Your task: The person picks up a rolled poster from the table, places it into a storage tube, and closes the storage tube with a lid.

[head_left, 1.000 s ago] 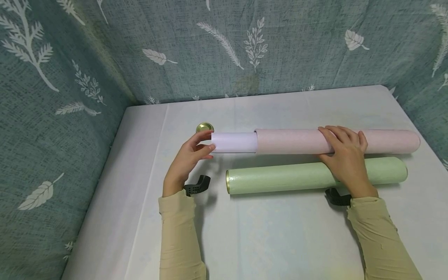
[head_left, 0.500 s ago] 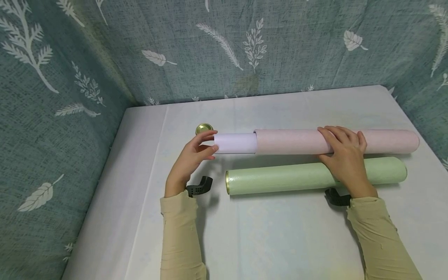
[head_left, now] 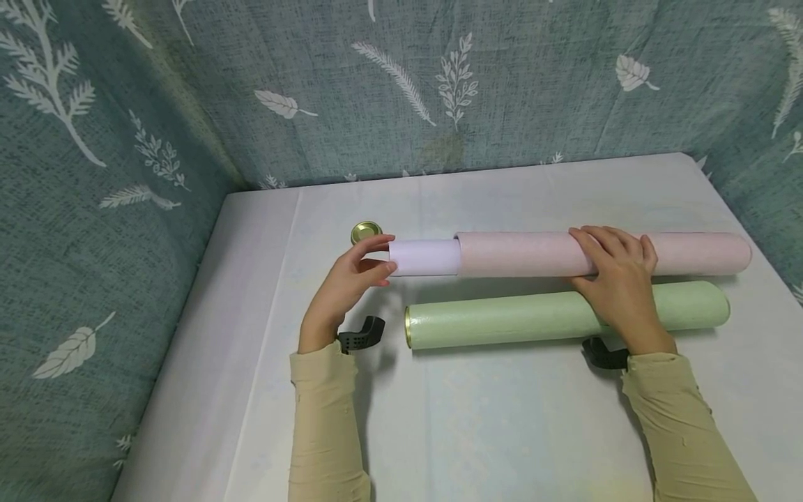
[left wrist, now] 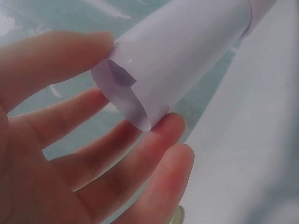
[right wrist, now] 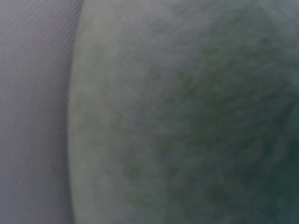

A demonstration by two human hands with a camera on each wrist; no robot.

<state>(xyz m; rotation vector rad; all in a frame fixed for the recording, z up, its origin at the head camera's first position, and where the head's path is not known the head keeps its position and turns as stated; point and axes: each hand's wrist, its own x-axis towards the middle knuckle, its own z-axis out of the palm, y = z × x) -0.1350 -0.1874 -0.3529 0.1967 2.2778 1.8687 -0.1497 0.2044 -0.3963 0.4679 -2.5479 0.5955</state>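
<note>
A rolled sheet of white paper [head_left: 426, 257] sticks out of the left end of a pink cardboard tube [head_left: 521, 254]. My left hand [head_left: 343, 284] holds the roll by its outer end. In the left wrist view the thumb lies on one side of the paper roll [left wrist: 182, 51] and fingertips touch the other side of its open rim. My right hand [head_left: 621, 289] grips the pink tube from above, right of its middle. Its wrist passes over a green tube [head_left: 495, 321] lying in front. The right wrist view shows only a blurred close surface of the green tube [right wrist: 140, 112].
A round gold lid [head_left: 366, 231] lies just behind my left fingers. A pale cloth covers the table [head_left: 489, 418]. A leaf-patterned green curtain [head_left: 401, 84] hangs along the back and sides.
My left hand has moved slightly right, sliding the paper roll further into the pink tube, so a shorter length sticks out. The right hand and both tubes have stayed in place.
</note>
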